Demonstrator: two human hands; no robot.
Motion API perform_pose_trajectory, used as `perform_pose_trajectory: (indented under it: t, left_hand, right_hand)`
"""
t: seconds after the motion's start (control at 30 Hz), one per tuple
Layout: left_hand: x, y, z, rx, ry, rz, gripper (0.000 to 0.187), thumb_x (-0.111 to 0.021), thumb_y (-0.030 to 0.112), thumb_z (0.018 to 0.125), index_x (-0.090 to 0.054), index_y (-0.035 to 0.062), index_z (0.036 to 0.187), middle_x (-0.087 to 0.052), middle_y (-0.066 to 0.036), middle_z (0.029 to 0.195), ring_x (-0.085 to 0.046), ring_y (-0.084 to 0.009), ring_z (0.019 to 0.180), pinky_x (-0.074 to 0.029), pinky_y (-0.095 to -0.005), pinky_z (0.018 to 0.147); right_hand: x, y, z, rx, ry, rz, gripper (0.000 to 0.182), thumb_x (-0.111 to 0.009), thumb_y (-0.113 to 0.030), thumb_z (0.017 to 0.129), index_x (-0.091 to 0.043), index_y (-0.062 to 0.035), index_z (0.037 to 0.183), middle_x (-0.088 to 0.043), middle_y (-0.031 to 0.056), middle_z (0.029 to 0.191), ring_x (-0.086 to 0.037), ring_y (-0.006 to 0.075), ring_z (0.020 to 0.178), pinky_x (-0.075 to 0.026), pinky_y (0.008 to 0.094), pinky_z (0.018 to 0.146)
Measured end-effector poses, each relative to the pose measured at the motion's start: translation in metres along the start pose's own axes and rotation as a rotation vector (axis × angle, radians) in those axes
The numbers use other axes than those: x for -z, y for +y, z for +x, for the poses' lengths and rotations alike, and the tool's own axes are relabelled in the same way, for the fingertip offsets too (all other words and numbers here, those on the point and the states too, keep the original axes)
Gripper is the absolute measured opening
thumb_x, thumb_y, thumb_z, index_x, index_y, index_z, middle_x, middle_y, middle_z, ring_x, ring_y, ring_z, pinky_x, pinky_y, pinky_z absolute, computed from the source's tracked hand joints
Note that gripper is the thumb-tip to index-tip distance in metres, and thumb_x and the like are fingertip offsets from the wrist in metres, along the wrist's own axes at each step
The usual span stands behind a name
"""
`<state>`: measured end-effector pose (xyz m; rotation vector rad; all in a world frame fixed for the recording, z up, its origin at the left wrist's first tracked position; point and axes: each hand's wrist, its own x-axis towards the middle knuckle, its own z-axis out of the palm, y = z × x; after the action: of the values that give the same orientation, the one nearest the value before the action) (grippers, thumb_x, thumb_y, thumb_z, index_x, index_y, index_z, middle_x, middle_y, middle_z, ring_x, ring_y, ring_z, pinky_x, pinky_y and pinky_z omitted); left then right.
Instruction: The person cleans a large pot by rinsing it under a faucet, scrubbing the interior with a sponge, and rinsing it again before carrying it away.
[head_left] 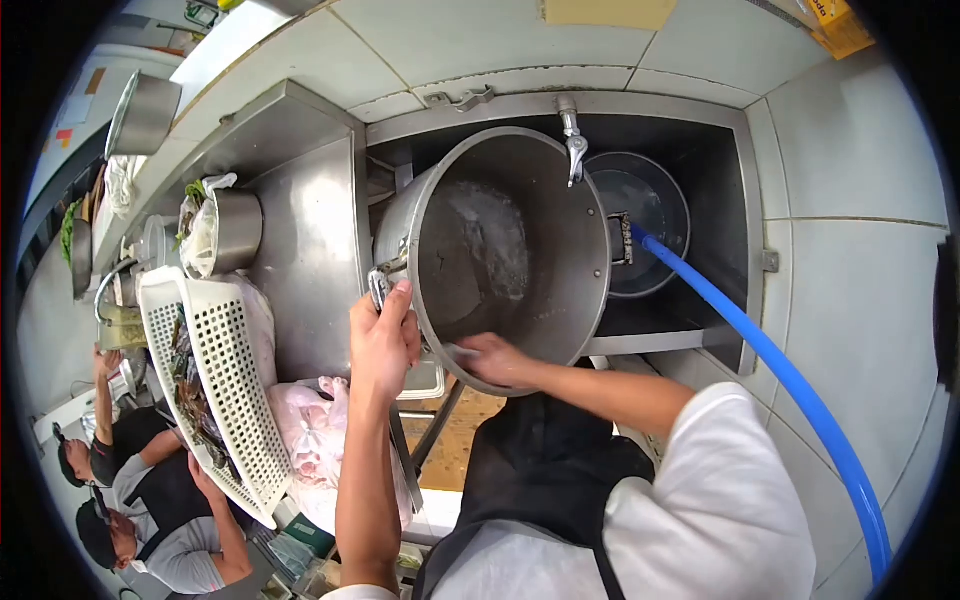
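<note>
A large metal stockpot (560, 300) is tilted in the sink, its mouth facing me and its inner wall wet, with pale streaks. My left hand (385, 335) is closed around the pot's side handle (380, 285). Inside the rim, near the lower wall, my right hand (497, 362) has its fingers curled. A small greyish thing shows at those fingertips, too blurred to name. The faucet (573, 150) hangs over the pot's far rim.
A blue hose (770, 350) runs into a round tub (665, 190) right of the pot. On the left are a white perforated basket (240, 400), a plastic bag of pale pink meat (305, 430) and a smaller metal pot (238, 230). Two people (170, 520) stand at lower left.
</note>
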<state>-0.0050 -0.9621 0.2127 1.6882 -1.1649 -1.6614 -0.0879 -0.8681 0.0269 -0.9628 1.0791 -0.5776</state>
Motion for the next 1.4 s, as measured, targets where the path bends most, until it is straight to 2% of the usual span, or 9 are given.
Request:
perform_pose_trajectory:
  t: [0.2,0.43,0.6,0.63,0.73,0.8,1.03,1.13,1.4]
  left_hand:
    - [0.010,-0.004,0.002,-0.006,0.017,-0.067,0.031,-0.048,0.025,0.086,-0.035,0.0143,0.061,-0.027,0.006,0.045,-0.025,-0.0048,0.034,-0.022,-0.0223,0.030]
    - [0.005,0.001,0.000,0.002,0.007,-0.094,0.028,-0.049,0.022,0.085,-0.037,0.0126,0.062,-0.029,0.006,0.044,-0.026,-0.0046,0.034,-0.023,-0.0232,0.031]
    - [0.012,-0.001,0.004,0.032,0.005,-0.109,0.028,-0.049,0.022,0.085,-0.038,0.0125,0.062,-0.030,0.006,0.044,-0.026,-0.0046,0.035,-0.024,-0.0232,0.032]
    - [0.012,0.000,0.003,0.021,-0.001,-0.104,0.029,-0.049,0.023,0.086,-0.036,0.0133,0.061,-0.029,0.006,0.044,-0.026,-0.0048,0.034,-0.023,-0.0231,0.031]
    - [0.013,-0.001,0.004,0.005,-0.029,-0.109,0.030,-0.049,0.025,0.086,-0.036,0.0141,0.060,-0.029,0.006,0.045,-0.026,-0.0051,0.034,-0.023,-0.0229,0.031]
    - [0.012,-0.002,0.002,0.009,-0.020,-0.118,0.030,-0.049,0.024,0.086,-0.036,0.0139,0.061,-0.029,0.006,0.045,-0.026,-0.0051,0.033,-0.023,-0.0230,0.031]
    - [0.007,-0.003,0.003,-0.008,-0.033,-0.085,0.029,-0.050,0.024,0.086,-0.036,0.0140,0.062,-0.029,0.006,0.043,-0.027,-0.0049,0.033,-0.022,-0.0230,0.030]
    - [0.007,0.003,0.000,0.016,-0.061,-0.059,0.029,-0.049,0.024,0.086,-0.035,0.0139,0.063,-0.028,0.006,0.043,-0.027,-0.0050,0.033,-0.022,-0.0232,0.030]
    - [0.012,-0.003,-0.001,0.028,-0.051,-0.036,0.029,-0.049,0.024,0.086,-0.035,0.0132,0.063,-0.028,0.005,0.043,-0.027,-0.0062,0.033,-0.023,-0.0236,0.030]
  right_hand:
    - [0.135,0.096,0.005,0.071,-0.018,-1.141,0.041,-0.060,0.000,0.056,-0.061,-0.0101,0.096,-0.053,0.0171,0.104,-0.052,0.0335,0.095,-0.044,0.0394,0.081]
    - [0.002,-0.029,-0.003,0.071,-0.239,0.019,0.039,-0.037,-0.015,0.083,-0.046,-0.0041,0.119,-0.043,0.0165,0.125,-0.044,0.0270,0.112,-0.033,0.0369,0.097]
    - [0.166,0.035,-0.045,-0.102,-0.170,-1.398,0.039,-0.052,-0.014,0.076,-0.050,-0.0056,0.115,-0.046,0.0165,0.121,-0.039,0.0295,0.116,-0.030,0.0393,0.098]
    - [0.195,0.029,-0.040,0.462,0.171,-1.581,0.038,-0.053,-0.012,0.073,-0.052,-0.0051,0.111,-0.049,0.0166,0.116,-0.044,0.0303,0.111,-0.035,0.0397,0.094]
    - [0.198,0.053,-0.030,0.410,0.166,-1.563,0.039,-0.054,-0.015,0.071,-0.053,-0.0045,0.109,-0.051,0.0154,0.115,-0.047,0.0302,0.107,-0.038,0.0393,0.091]
    - [0.138,0.105,-0.036,0.193,-0.336,-1.322,0.045,-0.058,-0.018,0.065,-0.053,-0.0005,0.106,-0.049,0.0146,0.118,-0.048,0.0275,0.108,-0.039,0.0374,0.091]
    - [0.006,-0.108,0.053,-0.014,0.111,1.117,0.029,-0.033,-0.023,0.088,-0.055,-0.0051,0.086,-0.056,0.0083,0.086,-0.053,0.0191,0.081,-0.042,0.0349,0.075]
    - [0.045,-0.136,0.089,0.398,0.227,1.316,0.033,-0.032,-0.029,0.086,-0.053,-0.0039,0.083,-0.055,0.0099,0.079,-0.052,0.0227,0.073,-0.044,0.0384,0.070]
    - [0.092,0.071,-0.030,0.195,-0.307,-0.287,0.031,-0.045,-0.011,0.073,-0.062,-0.0025,0.098,-0.055,0.0123,0.111,-0.050,0.0261,0.105,-0.036,0.0358,0.094]
